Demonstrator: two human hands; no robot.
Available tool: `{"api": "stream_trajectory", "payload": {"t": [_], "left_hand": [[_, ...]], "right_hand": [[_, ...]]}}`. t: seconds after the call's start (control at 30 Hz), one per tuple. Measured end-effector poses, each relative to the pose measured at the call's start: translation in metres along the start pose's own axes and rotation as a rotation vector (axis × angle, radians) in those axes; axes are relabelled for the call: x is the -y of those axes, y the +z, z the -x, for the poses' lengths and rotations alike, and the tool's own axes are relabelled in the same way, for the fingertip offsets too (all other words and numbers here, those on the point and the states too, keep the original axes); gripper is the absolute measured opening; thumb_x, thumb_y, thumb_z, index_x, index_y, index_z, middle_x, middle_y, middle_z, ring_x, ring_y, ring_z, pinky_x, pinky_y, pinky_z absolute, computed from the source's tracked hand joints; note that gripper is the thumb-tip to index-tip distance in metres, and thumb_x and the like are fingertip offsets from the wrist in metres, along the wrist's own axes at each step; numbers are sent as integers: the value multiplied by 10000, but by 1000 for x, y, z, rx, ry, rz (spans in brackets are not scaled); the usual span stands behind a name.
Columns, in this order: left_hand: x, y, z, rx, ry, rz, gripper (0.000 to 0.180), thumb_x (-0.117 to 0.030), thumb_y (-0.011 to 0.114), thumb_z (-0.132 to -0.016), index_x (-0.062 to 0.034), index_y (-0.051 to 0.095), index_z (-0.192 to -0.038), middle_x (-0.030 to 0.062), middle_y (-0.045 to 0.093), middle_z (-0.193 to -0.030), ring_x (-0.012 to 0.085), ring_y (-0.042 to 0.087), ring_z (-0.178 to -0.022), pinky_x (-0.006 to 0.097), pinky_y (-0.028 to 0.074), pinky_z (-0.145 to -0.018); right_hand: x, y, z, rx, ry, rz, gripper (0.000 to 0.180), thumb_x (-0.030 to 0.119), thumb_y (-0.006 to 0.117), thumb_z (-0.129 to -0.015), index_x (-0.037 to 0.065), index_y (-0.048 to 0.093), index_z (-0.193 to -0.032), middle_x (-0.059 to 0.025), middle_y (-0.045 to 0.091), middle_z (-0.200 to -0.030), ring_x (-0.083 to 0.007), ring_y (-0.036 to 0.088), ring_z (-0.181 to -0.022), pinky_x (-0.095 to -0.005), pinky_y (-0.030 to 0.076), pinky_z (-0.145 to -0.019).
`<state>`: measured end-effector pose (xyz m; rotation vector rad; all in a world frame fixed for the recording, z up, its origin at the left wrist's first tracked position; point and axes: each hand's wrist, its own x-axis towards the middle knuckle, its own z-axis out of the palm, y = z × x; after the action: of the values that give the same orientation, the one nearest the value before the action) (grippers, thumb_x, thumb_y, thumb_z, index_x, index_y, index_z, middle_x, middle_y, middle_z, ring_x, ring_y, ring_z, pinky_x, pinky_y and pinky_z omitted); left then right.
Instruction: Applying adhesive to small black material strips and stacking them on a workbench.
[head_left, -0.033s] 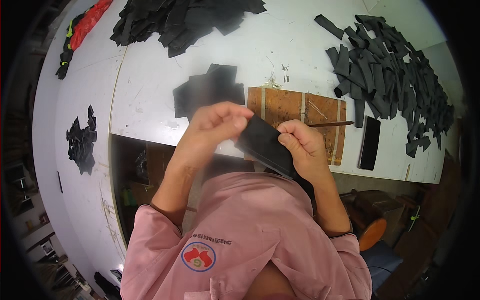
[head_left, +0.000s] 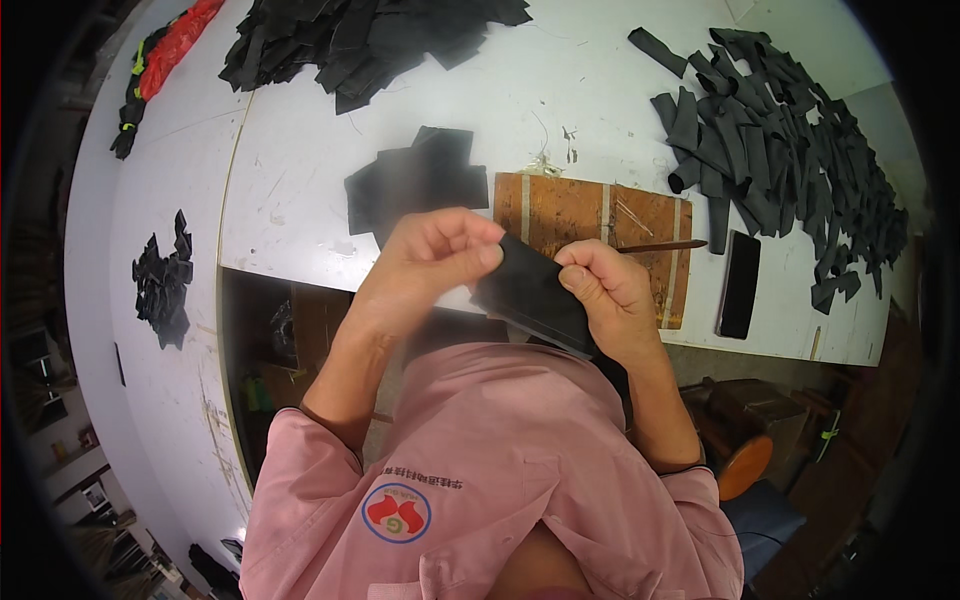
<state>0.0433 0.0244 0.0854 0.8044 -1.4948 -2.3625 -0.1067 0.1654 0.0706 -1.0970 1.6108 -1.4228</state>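
Pinching one black fabric piece (head_left: 530,292) between them, left hand (head_left: 432,258) and right hand (head_left: 602,292) hide its edges, while two uncountable black heaps (head_left: 780,140) lie beyond.

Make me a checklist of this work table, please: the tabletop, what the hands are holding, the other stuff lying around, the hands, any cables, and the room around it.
Surface: white table, scuffed, with a brown wooden board lying near its front edge.
Job's things: one flat black piece held between both hands, in front of the table edge.
Clutter: big pile of black pieces at the top; spread of black strips on the right; small black stack beside the board; thin pointed tool; dark phone-like slab; red and black bundle; small black heap on the left.
Grippers: left hand and right hand both pinch the piece.
Cables: nothing seen.
Surroundings: orange stool, dim floor.
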Motion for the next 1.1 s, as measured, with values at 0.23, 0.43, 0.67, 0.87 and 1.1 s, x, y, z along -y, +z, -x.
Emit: {"api": "stream_trajectory", "payload": {"t": [0.23,0.43,0.67,0.87,1.1], "left_hand": [[9,19,6,-14,0,44,147,-76,648,-738,9,594,-845,10,589,-699,47,536,-598,161,413,-549],[-1,18,0,-20,-63,186,261,-195,583,-798,50,583,-887,61,568,-677,78,539,-559,177,434,-536],[-9,11,-3,161,-178,-81,113,-23,626,-727,30,603,-824,40,587,-660,62,521,-512,161,422,-474],[7,25,1,-85,61,-458,39,39,575,-748,1,579,-741,-40,526,-633,2,443,-558,148,356,-482],[27,61,18,-392,498,-687,55,28,576,-731,3,573,-779,24,560,-617,28,487,-522,172,397,-467]], "right_hand": [[-3,-5,4,80,71,-251,105,36,659,-696,0,580,-755,-17,542,-660,-71,478,-607,-206,376,-537],[-3,-11,6,102,7,-203,84,66,634,-733,-4,590,-749,-9,537,-640,-71,477,-587,-208,376,-534],[-6,-15,5,193,7,-218,101,86,621,-746,-8,586,-749,-30,539,-639,-85,489,-591,-210,380,-538],[5,12,8,-115,-211,448,202,69,666,-657,-7,575,-820,-90,528,-695,-247,505,-675,-341,411,-630],[10,26,14,-266,-157,113,178,-15,630,-682,-1,566,-847,-115,531,-758,-241,534,-592,-297,436,-521]]}}
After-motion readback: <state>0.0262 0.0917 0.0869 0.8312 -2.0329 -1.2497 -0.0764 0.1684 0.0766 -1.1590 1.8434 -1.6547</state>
